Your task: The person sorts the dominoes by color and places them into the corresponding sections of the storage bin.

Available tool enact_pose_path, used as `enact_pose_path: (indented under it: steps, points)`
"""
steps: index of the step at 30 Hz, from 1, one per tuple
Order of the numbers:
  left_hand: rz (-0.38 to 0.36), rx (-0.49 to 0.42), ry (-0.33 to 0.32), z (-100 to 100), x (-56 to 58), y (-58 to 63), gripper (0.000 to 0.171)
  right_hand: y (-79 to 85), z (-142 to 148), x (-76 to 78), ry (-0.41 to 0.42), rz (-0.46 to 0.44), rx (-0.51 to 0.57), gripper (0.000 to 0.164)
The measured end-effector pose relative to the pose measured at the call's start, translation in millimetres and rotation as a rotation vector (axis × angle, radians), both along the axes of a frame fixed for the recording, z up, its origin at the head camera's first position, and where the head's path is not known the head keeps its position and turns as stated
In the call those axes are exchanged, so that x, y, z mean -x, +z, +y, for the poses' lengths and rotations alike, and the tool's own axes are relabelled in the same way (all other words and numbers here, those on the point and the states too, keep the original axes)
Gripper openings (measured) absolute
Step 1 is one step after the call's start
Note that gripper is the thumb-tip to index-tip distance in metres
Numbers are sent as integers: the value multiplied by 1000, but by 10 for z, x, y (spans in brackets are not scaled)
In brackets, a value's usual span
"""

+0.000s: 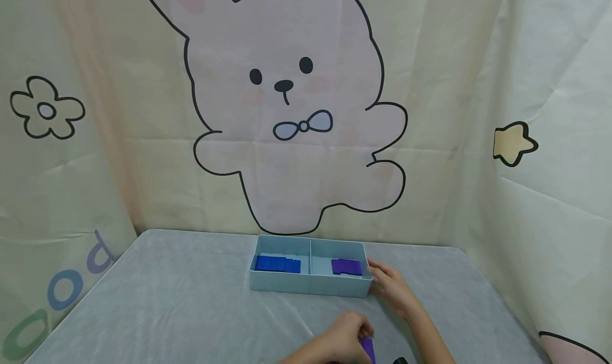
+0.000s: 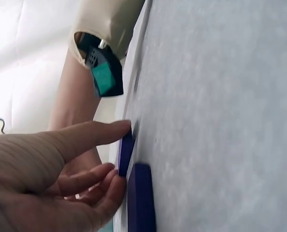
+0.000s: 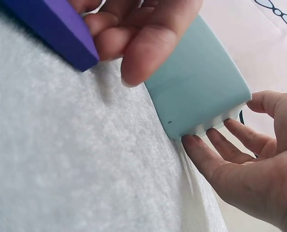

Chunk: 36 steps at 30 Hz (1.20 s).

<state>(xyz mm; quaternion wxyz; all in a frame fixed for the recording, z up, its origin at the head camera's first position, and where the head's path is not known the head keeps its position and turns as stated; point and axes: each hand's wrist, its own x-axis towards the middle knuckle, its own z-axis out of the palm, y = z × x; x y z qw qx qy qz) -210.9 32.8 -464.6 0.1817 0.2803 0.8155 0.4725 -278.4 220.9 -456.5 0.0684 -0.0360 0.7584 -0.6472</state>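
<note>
A pale blue-green box (image 1: 311,285) with two compartments stands on the table. Flat blue blocks (image 1: 277,263) lie in its left compartment, purple blocks (image 1: 346,267) in the right one. My right hand (image 1: 389,284) touches the box's right end, its fingers extended along the end wall and the thumb at the rim in the right wrist view. Nearer the front, my left hand (image 1: 341,338) pinches a thin purple block (image 2: 126,152) between thumb and fingertips. Beside it, another purple block (image 2: 141,200) rests on the cloth.
A grey-white cloth (image 1: 191,300) covers the table. Behind it hangs a curtain (image 1: 430,194) with a printed bear. A small black object (image 1: 400,361) shows at the front edge. The right arm's beige sleeve (image 2: 112,24) and a dark device (image 2: 104,72) appear in the left wrist view.
</note>
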Motion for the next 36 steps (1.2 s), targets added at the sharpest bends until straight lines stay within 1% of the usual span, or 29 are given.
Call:
enact_pose_path:
  steps: [2,4,6,7,8,9,10,14,16,17,19,23,25,26,29,31,33,34,36]
  points:
    - [19,14,-42,-37,32,8,36,-6,2,4,1,2,3,55]
    - [20,14,-65,-69,56,10,38,-8,1,9,5,3,4,56]
    - [26,24,-76,-93,82,-6,37,-6,0,13,11,2,3,56]
    - [14,12,-73,-102,94,-19,37,-5,-1,16,13,3,2,56]
    - [16,19,-76,-111,112,-39,36,-4,-3,17,11,2,0,56]
    - [11,23,-77,-118,134,-68,36,-1,-6,19,11,3,-1,56]
    - [12,30,-81,-120,168,-122,34,2,-8,19,8,2,-2,56]
    - [18,32,-108,-123,330,-370,35,8,-15,27,4,6,-10,56]
    - [26,40,-117,-122,375,-446,34,9,-13,29,6,7,-13,55]
    - [20,41,-115,-127,370,-430,35,8,-10,30,12,9,-18,56]
    - [24,69,-106,-136,313,-331,34,3,-3,34,9,9,-21,56]
    - [69,160,-60,-143,131,-44,32,-3,8,34,5,12,-24,55]
    - [97,199,-42,-142,69,40,31,-5,8,32,0,15,-26,55]
    - [96,205,-33,-142,46,65,30,-7,7,32,-2,15,-25,55]
    - [86,193,-21,-144,18,100,29,-5,3,26,0,16,-26,56]
    - [75,163,-24,-141,21,98,28,-12,5,30,-4,12,-22,56]
    - [93,149,-35,-135,38,86,27,-11,9,26,0,10,-23,56]
    - [95,139,-41,-130,53,71,28,-13,12,23,1,9,-25,56]
    - [94,127,-50,-112,114,-19,29,-19,17,23,-6,6,-28,55]
